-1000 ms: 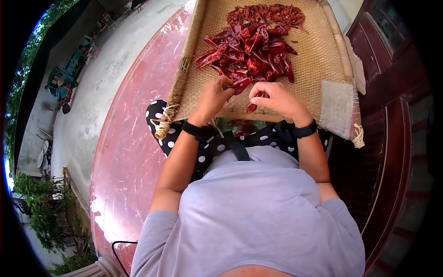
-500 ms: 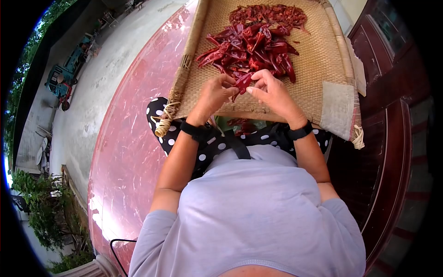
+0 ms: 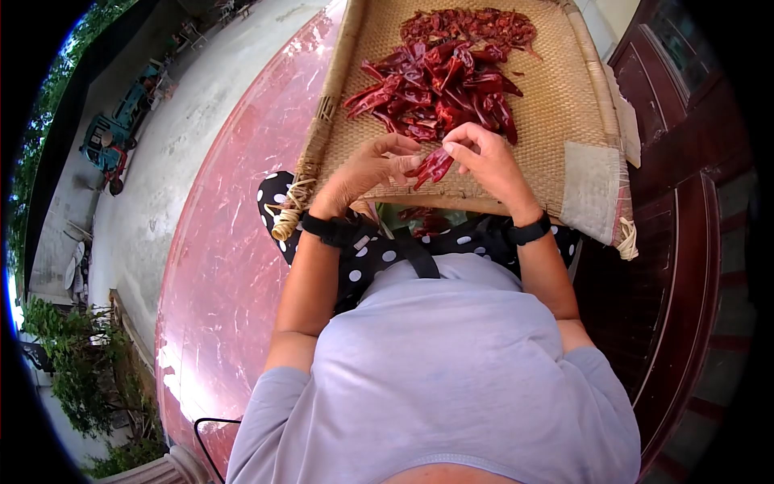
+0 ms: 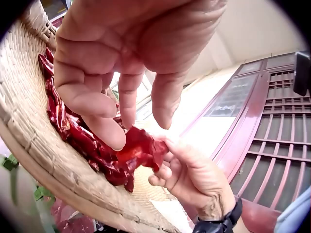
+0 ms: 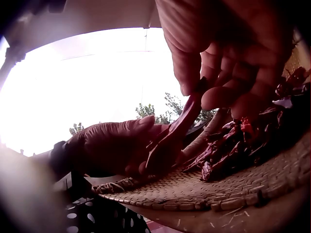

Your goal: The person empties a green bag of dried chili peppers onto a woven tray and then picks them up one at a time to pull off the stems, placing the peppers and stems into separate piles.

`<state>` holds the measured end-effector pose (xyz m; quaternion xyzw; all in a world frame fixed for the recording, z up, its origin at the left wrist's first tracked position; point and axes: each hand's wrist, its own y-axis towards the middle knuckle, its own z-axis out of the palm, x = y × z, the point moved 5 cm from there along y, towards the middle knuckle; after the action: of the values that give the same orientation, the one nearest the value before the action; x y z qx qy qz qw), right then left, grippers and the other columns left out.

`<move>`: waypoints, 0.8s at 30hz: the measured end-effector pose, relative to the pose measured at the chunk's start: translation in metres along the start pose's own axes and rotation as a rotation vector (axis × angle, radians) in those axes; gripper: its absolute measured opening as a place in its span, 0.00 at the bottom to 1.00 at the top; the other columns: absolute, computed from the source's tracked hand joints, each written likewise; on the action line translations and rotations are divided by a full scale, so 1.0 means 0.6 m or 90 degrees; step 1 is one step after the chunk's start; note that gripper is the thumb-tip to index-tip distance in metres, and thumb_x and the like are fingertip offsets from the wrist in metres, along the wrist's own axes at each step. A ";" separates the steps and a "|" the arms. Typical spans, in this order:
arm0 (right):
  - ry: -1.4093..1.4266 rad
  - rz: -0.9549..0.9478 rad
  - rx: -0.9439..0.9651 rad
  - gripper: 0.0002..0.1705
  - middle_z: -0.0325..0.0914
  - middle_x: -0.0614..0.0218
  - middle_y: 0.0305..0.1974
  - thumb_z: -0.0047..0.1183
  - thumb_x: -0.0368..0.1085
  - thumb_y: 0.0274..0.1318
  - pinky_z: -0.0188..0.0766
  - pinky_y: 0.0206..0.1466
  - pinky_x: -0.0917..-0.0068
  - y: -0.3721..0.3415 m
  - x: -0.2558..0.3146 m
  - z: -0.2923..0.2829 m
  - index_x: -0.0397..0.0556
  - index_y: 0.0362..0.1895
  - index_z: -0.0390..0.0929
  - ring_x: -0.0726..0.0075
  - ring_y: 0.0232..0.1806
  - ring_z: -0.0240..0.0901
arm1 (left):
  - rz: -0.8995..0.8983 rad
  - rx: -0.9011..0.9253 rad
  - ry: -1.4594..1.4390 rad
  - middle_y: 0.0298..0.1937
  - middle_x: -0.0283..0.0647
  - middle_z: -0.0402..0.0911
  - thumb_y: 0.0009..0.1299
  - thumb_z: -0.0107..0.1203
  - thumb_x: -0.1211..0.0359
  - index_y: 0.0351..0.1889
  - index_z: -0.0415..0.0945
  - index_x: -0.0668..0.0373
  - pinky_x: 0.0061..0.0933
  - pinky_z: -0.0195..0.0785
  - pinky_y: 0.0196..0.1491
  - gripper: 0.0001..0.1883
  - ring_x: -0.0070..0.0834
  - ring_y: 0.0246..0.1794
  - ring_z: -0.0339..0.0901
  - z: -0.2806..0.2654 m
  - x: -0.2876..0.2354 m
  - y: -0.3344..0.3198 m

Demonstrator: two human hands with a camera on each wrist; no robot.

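Note:
Between finger and thumb my right hand (image 3: 490,164) pinches a dried red chili pepper (image 3: 434,167) by one end. It hangs aslant over the near part of a woven bamboo tray (image 3: 544,113), its body split or flattened in the left wrist view. My left hand (image 3: 367,171) is beside the pepper's lower end, fingers loosely spread. In the left wrist view a gap shows between its thumb and fingers, with the pepper (image 4: 141,150) behind them. Just beyond both hands lies a heap of whole dried chilies (image 3: 443,89).
Smaller chili pieces (image 3: 472,28) lie at the tray's far end. The tray rests across a lap in polka-dot cloth (image 3: 355,262), with more dark red pieces (image 3: 423,219) below its near edge. A pale patch (image 3: 597,185) covers its near right corner. A dark red door (image 3: 693,266) stands right.
Both hands came together on the pepper, the left one pinching it. Now the left fingers have loosened and spread, while the right hand keeps the pepper, which has swung down and right.

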<state>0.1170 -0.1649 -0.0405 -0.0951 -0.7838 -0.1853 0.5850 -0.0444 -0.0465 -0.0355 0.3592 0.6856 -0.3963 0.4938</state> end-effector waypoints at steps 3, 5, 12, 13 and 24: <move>-0.041 -0.011 0.073 0.09 0.78 0.75 0.33 0.58 0.37 0.63 0.70 0.34 0.81 -0.009 0.021 0.008 0.44 0.42 0.79 0.83 0.30 0.70 | 0.017 -0.116 0.010 0.39 0.28 0.80 0.73 0.60 0.57 0.53 0.77 0.58 0.16 0.65 0.33 0.18 0.15 0.33 0.77 -0.047 0.024 0.011; -0.079 -0.042 0.121 0.08 0.78 0.74 0.32 0.58 0.36 0.62 0.71 0.34 0.79 -0.016 0.029 0.022 0.44 0.40 0.79 0.82 0.30 0.71 | -0.001 -0.141 0.034 0.39 0.28 0.80 0.73 0.59 0.59 0.53 0.77 0.57 0.17 0.65 0.33 0.16 0.15 0.32 0.77 -0.060 0.042 0.016; -0.258 -0.158 0.191 0.08 0.79 0.62 0.32 0.62 0.36 0.52 0.73 0.41 0.68 -0.031 0.046 0.065 0.46 0.35 0.79 0.62 0.35 0.77 | -0.033 -0.096 0.098 0.35 0.28 0.78 0.74 0.57 0.63 0.51 0.77 0.58 0.18 0.66 0.32 0.13 0.14 0.31 0.77 -0.039 0.049 0.014; -0.265 -0.167 0.196 0.08 0.79 0.62 0.32 0.61 0.36 0.53 0.73 0.40 0.68 -0.033 0.047 0.066 0.46 0.35 0.79 0.63 0.35 0.77 | -0.039 -0.103 0.106 0.35 0.28 0.78 0.74 0.57 0.63 0.51 0.77 0.58 0.18 0.67 0.32 0.13 0.14 0.31 0.77 -0.039 0.049 0.015; -0.209 -0.111 0.064 0.09 0.80 0.58 0.33 0.55 0.37 0.59 0.73 0.40 0.66 -0.019 0.024 0.040 0.45 0.38 0.78 0.58 0.34 0.78 | 0.144 -0.215 0.529 0.48 0.49 0.75 0.67 0.61 0.61 0.60 0.73 0.53 0.38 0.74 0.49 0.23 0.42 0.46 0.79 -0.044 0.063 0.086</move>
<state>0.0873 -0.1664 -0.0345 -0.0261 -0.8823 -0.1777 0.4350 -0.0187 0.0033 -0.0763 0.4748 0.8367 -0.0453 0.2692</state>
